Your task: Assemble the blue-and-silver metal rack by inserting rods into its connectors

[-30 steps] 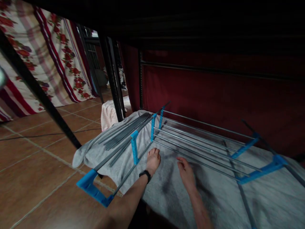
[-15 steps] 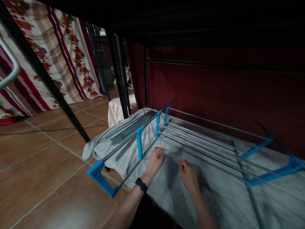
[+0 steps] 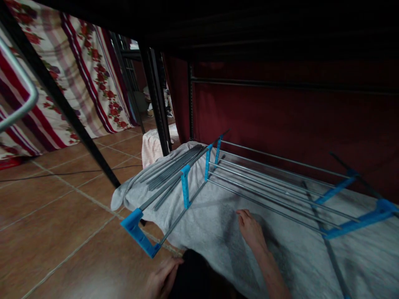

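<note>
My left hand (image 3: 163, 276) has come down beside my dark-clothed knee (image 3: 195, 270), partly cut off by the lower edge; its fingers look loosely apart, with nothing seen in them. Over the grey blanket (image 3: 215, 232) hovers or rests my right hand (image 3: 252, 230), fingers loosely bent and holding nothing. In front of both hands stands a partly assembled rack of grey metal tubes (image 3: 264, 201) joined by blue plastic brackets (image 3: 185, 187). One blue end bracket (image 3: 140, 234) juts over the floor, near my left hand. Several loose grey tubes (image 3: 173, 168) lie behind the rack's left side.
Black metal frame posts (image 3: 154, 99) rise at the left, with a dark surface overhead. A dark red cloth (image 3: 280, 116) hangs behind the rack. Brown floor tiles (image 3: 77, 224), a cable and a floral curtain (image 3: 90, 70) lie to the left.
My left hand has drawn back from near the rack's blue brackets down toward my knee. My right hand has stayed nearly in place. The view has shifted slightly.
</note>
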A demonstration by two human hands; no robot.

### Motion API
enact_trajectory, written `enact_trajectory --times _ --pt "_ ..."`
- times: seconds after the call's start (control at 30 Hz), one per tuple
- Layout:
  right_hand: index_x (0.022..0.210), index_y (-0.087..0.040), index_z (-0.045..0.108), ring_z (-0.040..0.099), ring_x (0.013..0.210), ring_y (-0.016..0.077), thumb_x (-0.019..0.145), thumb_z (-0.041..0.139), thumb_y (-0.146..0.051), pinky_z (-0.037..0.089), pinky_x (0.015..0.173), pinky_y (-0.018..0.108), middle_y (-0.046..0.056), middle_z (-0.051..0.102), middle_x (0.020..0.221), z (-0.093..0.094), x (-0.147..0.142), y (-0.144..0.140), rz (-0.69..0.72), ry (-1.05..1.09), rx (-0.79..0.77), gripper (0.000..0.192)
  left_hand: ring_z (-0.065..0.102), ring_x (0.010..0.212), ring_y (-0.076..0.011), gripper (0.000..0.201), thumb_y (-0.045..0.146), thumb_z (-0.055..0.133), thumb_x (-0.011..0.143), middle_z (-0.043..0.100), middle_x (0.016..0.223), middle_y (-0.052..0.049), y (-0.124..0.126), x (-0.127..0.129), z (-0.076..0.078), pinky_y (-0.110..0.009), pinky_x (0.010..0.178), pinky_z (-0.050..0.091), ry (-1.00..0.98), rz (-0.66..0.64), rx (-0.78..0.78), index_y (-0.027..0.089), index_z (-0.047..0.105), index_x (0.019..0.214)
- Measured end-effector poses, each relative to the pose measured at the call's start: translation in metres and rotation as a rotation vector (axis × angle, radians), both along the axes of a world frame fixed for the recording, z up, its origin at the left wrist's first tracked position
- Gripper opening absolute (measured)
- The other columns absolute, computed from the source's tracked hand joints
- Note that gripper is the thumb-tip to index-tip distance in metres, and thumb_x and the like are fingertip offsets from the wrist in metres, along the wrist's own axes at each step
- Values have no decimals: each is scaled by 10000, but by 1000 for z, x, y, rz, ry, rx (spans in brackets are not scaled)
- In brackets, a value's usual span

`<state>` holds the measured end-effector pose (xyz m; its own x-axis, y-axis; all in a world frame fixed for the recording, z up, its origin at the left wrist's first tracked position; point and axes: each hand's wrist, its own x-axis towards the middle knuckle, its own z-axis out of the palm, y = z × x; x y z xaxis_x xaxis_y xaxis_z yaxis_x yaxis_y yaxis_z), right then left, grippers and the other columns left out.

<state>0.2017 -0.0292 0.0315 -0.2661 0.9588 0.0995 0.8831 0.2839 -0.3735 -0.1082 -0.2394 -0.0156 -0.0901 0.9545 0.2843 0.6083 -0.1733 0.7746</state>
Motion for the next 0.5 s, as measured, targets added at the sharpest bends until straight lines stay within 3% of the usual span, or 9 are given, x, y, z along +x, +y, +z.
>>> enact_trajectory --times 0.1,0.2,0.27,0.37,0.5 --pt "1164 -217 667 705 986 185 996 348 -168 490 835 295 78 683 1254 -3 2 3 18 -9 -12 364 759 869 -215 447 652 516 906 788 937 -51 -24 -33 -26 -238 781 607 -51 96 -109 288 767 978" --pt "1169 -217 666 703 1007 193 989 351 -169 496 858 305 81 684 1259 -9 6 5 35 -10 -9 366 744 733 -236 575 790 551 785 752 742 -49 -26 -62 -29 -280 714 617 -98 348 -187 252 752 806" --pt "1157 -220 669 704 1019 197 984 353 -173 501 871 308 81 691 1250 -15 10 6 41 -1 -1 363 717 664 -244 618 833 559 721 714 656 -48 -16 -77 -19 -313 671 615 -154 488 -170 233 705 702" --pt "1130 -228 677 709 1026 203 970 359 -180 513 876 307 77 707 1220 -29 17 8 43 18 16 359 707 680 -264 578 792 586 689 722 689 -65 9 -94 3 -362 680 614 -234 607 -97 219 664 678" --pt "1158 -234 667 710 1040 208 958 341 -199 527 896 315 78 710 1213 -44 24 10 23 46 27 384 716 817 -288 436 609 556 777 742 841 -101 49 -116 33 -407 766 605 -206 620 58 198 694 815"
